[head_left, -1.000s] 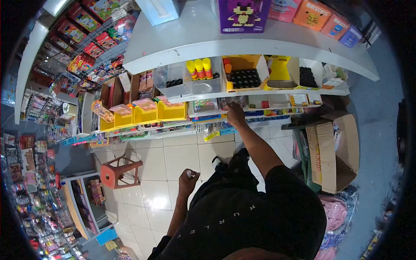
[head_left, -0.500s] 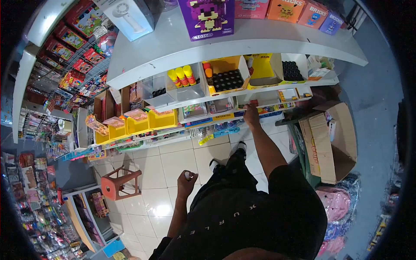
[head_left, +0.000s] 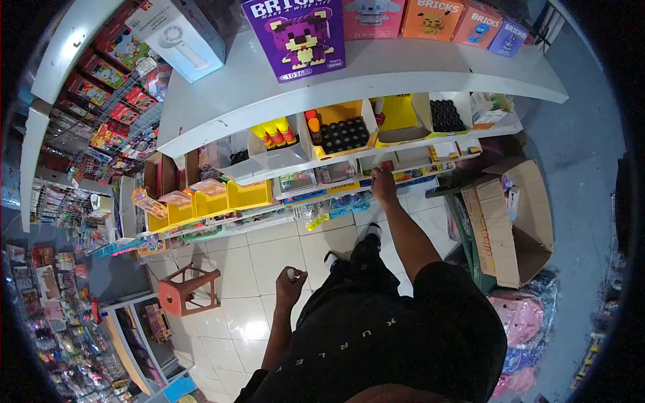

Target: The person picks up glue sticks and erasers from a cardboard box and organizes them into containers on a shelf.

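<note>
My left hand (head_left: 289,290) is closed around a small white object (head_left: 291,274), held low over the floor in front of my body. Most of that object is hidden by the fingers. My right arm reaches forward to the lower shelf, where my right hand (head_left: 383,184) has its fingers drawn together at the front of a white tray (head_left: 407,158). Just beyond the fingertips shows a small red item (head_left: 388,165). I cannot tell what the right fingers hold. To the left of that hand are clear plastic bins (head_left: 338,172) with small goods.
Above are yellow-capped glue sticks (head_left: 274,133) and a box of black-capped bottles (head_left: 344,136). Boxed brick toys (head_left: 306,40) stand on the counter top (head_left: 376,67). Yellow bins (head_left: 248,195) sit left, a cardboard box (head_left: 497,228) right, a plastic stool (head_left: 188,290) on the floor.
The view has shifted slightly, so the shelves and counter appear a little lower and further left. Both hands keep nearly the same place and pose.
</note>
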A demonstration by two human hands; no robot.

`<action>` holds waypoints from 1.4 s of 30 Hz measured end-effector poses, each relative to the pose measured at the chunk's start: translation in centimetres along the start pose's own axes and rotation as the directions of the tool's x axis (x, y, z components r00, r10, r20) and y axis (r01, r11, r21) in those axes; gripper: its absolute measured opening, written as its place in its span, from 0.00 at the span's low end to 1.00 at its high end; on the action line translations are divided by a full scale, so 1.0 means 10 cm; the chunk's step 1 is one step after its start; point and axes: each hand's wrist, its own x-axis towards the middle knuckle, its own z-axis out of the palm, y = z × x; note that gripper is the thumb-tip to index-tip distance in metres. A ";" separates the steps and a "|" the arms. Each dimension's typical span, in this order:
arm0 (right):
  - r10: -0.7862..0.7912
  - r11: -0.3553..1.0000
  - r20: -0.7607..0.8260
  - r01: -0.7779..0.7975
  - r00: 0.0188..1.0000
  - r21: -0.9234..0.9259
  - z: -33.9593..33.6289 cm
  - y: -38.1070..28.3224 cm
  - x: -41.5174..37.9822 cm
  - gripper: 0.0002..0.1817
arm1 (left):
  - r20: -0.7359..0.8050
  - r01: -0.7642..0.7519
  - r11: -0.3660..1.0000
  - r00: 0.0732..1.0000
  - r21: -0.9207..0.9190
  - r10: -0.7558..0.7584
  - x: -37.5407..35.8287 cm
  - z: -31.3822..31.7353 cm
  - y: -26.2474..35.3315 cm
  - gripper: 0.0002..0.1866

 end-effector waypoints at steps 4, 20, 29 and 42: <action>-0.027 1.000 -0.008 0.027 1.000 0.016 -0.04 0.06 -0.02 0.06 | 0.024 0.052 0.995 0.998 -0.081 -0.050 0.08 0.09 -0.06 0.13; 0.069 0.621 0.388 -0.344 0.919 0.704 -1.41 -1.18 -1.03 0.13 | 0.399 0.296 0.284 0.800 -0.912 0.447 0.87 0.12 1.76 0.25; 0.023 0.429 0.241 -0.227 0.970 0.874 -2.35 -1.78 -0.87 0.11 | 0.444 0.433 0.136 0.768 -0.891 0.461 0.81 0.11 2.12 0.33; -0.395 0.507 0.298 -0.065 0.869 0.859 -2.55 -1.82 -0.64 0.12 | 0.564 -0.102 0.832 0.689 -0.546 0.455 0.76 0.18 2.35 0.42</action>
